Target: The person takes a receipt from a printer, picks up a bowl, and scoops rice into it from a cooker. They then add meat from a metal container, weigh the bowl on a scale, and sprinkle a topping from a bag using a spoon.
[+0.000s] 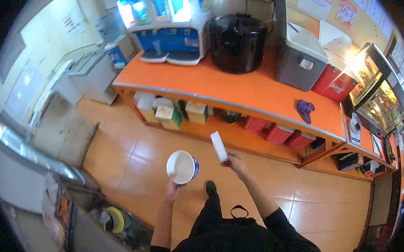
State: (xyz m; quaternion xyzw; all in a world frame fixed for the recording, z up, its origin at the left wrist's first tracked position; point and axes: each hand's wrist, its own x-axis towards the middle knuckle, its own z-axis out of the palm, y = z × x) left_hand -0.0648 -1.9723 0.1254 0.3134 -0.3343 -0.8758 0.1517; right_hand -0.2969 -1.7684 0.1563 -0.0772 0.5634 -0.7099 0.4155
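Note:
My left hand (173, 188) is closed on the rim of a white round tub (180, 167), with the thumb over the near edge. Blue print shows on the tub's outer side, and its open top faces me; it looks empty inside. In my right hand (235, 164) is a flat white lid-like piece (218, 147), gripped by its lower end and tilted on edge. Tub and white piece are apart, both held above the tiled floor.
An orange counter (190, 82) runs ahead, bearing a drink dispenser (167, 42), a black round container (238, 43), a grey cooler (301, 62), a red cooler (336, 80), a purple cloth (305, 111) and a lit food display (379, 94). Jugs (168, 117) stand below.

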